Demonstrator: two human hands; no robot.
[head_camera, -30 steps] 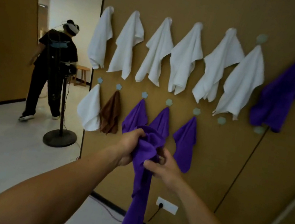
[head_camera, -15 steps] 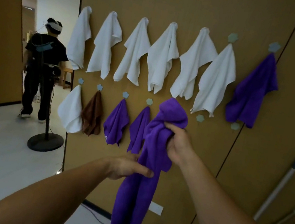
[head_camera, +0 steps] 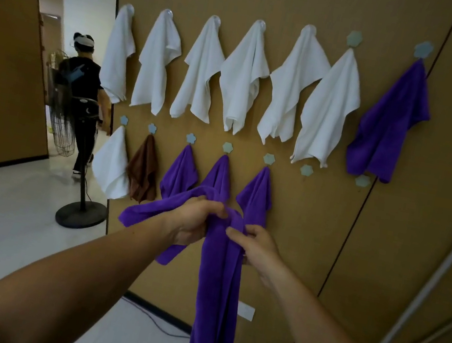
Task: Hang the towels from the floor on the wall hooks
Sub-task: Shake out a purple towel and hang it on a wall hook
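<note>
I hold a long purple towel (head_camera: pixel 217 290) in front of the brown wall, below the lower row of hooks. My left hand (head_camera: pixel 193 220) grips its bunched top, and one end drapes over that wrist to the left. My right hand (head_camera: pixel 255 246) pinches the towel just to the right. The rest hangs straight down past the frame's bottom. Two bare pale hooks (head_camera: pixel 306 170) (head_camera: pixel 362 181) sit at the right end of the lower row. Several white towels (head_camera: pixel 243 74) and a purple one (head_camera: pixel 390 121) fill the upper row.
The lower row carries a white towel (head_camera: pixel 111 163), a brown one (head_camera: pixel 143 169) and three purple ones (head_camera: pixel 257 195). Two mop handles (head_camera: pixel 428 285) lean on the wall at the right. A fan stand (head_camera: pixel 82 206) and a person (head_camera: pixel 83 98) are at the doorway on the left.
My right hand has come down from the raised towel top to chest height. My left hand has moved up and now grips the bunched top. The view has shifted slightly.
</note>
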